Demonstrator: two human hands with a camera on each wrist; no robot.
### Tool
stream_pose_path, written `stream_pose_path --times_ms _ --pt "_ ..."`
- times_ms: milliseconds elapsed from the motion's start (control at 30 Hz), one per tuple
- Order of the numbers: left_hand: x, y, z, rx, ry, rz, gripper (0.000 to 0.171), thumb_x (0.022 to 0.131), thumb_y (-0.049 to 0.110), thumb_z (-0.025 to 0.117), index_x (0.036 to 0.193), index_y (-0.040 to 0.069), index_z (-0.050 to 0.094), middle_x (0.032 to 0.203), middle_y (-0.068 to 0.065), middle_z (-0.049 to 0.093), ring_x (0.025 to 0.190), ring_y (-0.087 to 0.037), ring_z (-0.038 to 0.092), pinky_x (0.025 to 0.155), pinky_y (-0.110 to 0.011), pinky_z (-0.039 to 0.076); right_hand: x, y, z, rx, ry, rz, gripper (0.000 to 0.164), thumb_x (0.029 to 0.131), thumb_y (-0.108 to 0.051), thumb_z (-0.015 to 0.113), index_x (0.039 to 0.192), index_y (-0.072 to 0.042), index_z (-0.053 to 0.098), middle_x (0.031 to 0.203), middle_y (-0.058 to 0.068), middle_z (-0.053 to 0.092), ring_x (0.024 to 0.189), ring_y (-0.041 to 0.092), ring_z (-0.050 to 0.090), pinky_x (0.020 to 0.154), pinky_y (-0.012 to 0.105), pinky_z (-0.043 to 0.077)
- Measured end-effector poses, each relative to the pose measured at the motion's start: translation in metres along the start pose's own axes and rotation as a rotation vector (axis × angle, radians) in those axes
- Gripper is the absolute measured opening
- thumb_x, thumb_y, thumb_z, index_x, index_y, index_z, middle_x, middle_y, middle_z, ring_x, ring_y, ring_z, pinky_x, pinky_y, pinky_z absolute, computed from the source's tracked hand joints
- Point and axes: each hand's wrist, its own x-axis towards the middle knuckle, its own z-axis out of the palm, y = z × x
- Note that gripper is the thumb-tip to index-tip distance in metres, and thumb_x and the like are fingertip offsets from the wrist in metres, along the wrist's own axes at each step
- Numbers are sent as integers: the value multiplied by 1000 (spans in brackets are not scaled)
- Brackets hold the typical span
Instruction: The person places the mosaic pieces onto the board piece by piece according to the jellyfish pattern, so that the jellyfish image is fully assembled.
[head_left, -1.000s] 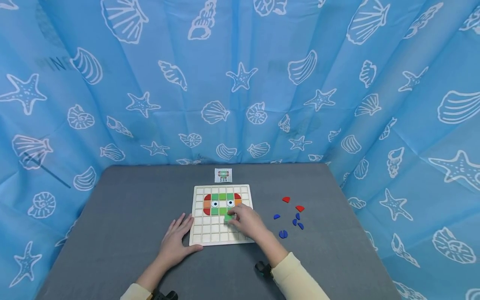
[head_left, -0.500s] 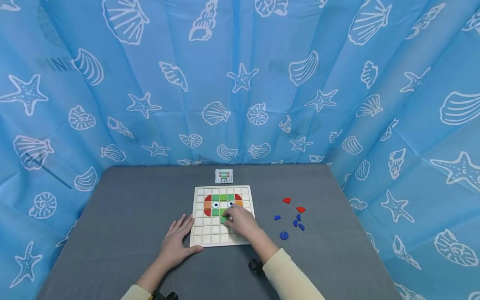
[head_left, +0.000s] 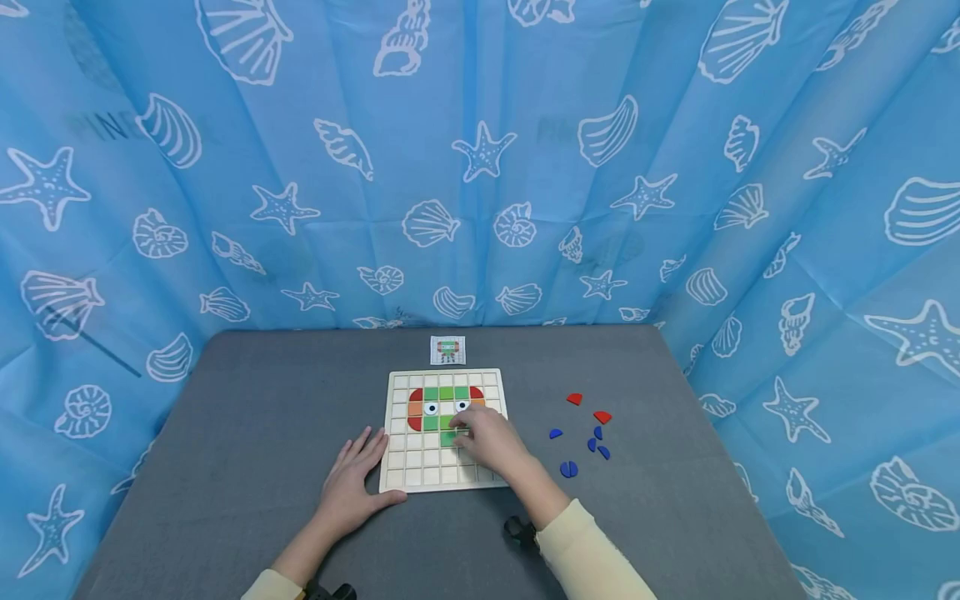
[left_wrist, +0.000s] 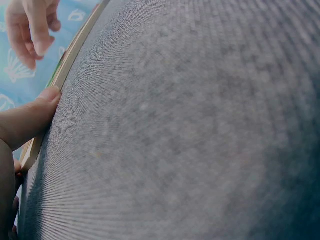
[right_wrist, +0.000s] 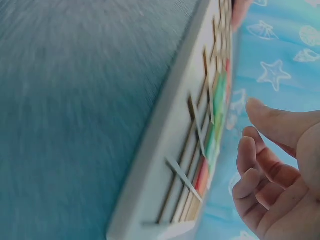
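Observation:
A pale wooden grid board [head_left: 408, 477] lies on the grey table, bearing red, orange and green tiles and two eye tiles [head_left: 431, 408]. Below the green rows sits a green tile [head_left: 447, 438], partly covered by my fingers. My right hand [head_left: 491, 442] hovers over the board's right half; in the right wrist view its thumb and fingers stand apart with nothing between them. At the board's left front corner rests my left hand [head_left: 351, 483], fingers spread along the side. Its thumb touches the board's edge [left_wrist: 72, 57] in the left wrist view.
Right of the board lie two red quarter-round pieces [head_left: 602, 417] and several blue half-round pieces [head_left: 568, 470]. A small printed pattern card [head_left: 447, 351] is behind the board. A blue shell-print curtain [head_left: 480, 217] hangs around the table [head_left: 262, 400].
My right hand has moved left with a green tile, set it in the cell below the green rows, then drawn slightly right with fingers parted. The left hand has stayed put.

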Motion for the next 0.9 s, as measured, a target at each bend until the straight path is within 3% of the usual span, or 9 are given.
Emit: stream_pose_path --times_ms 267,567,767,900 --pt "-1 1 -2 -1 12 5 108 71 68 79 155 11 42 160 -7 40 153 -34 27 124 -53 18 -10 14 -22 0 72 26 19 89 -15 78 108 -11 78 102 3 71 78 10 60 64 25 52" --pt "0 -1 1 8 4 6 109 71 70 77 155 11 41 161 -7 38 153 -33 26 125 -53 18 -17 53 -51 27 157 166 24 88 -12 79 112 -11 77 102 4 69 78 12 58 63 28 51" --pt "1 -2 3 5 -10 4 110 72 73 75 156 12 39 162 -7 37 154 -33 24 125 -53 18 -23 94 -72 -25 200 231 25 90 -8 76 115 -10 75 112 8 68 93 23 64 75 41 56" --pt "0 -1 1 -2 -10 4 109 72 70 76 155 10 40 161 -8 38 154 -34 25 125 -54 18 -27 123 -82 -30 169 281 30 91 1 70 120 -7 73 126 16 65 110 34 62 89 50 55"
